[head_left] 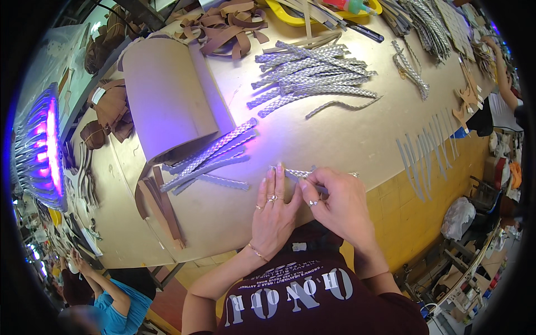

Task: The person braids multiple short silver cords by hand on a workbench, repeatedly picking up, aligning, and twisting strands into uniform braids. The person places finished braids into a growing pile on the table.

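Note:
A short silver braided strap [296, 173] lies across the table close in front of me. My left hand [273, 204] rests flat with its fingers stretched out, fingertips at the strap's left end. Thumb and forefinger of my right hand [338, 198] pinch together on the strap, whose right end shows beyond the knuckles. The part under my right fingers is hidden. To the left, several silver braided straps [215, 156] lie half under a curved tan board [167, 89]. A larger pile of braided straps [318, 72] lies farther away.
Brown strips [234, 28] are heaped at the back, beside a yellow tray [293, 17]. A glowing purple lamp [50, 148] stands at the left. Thin grey strips [427, 153] hang at the table's right edge. Other people work at the lower left [117, 298] and far right.

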